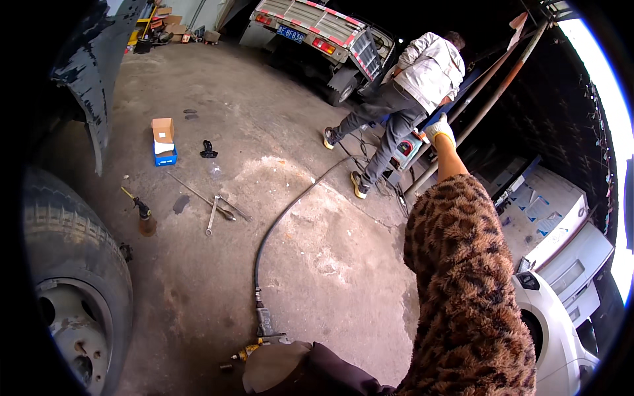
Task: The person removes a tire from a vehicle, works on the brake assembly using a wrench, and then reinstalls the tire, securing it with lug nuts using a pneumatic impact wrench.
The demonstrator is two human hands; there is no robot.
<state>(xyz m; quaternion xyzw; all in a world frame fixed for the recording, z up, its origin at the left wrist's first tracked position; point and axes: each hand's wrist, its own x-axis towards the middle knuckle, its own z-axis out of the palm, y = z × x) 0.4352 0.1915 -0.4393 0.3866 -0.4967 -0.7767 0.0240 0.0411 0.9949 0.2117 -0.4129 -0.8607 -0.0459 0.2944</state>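
Note:
My right arm, in a fluffy brown sleeve with dark spots, stretches far forward. At its end my right hand, in a pale work glove, is raised beside the lower back of a person in a light jacket. It overlaps a blue surface near a slanting rusty pole; whether it touches or grips anything cannot be made out, its fingers being small and partly hidden. My left hand is outside the picture. Close to my legs an air impact wrench lies on the floor, joined to a black hose.
At left stand a large truck wheel and a scuffed dark panel. Wrenches, a bottle and an opened blue box lie about the floor. A flatbed truck is parked behind; a white car stands at right.

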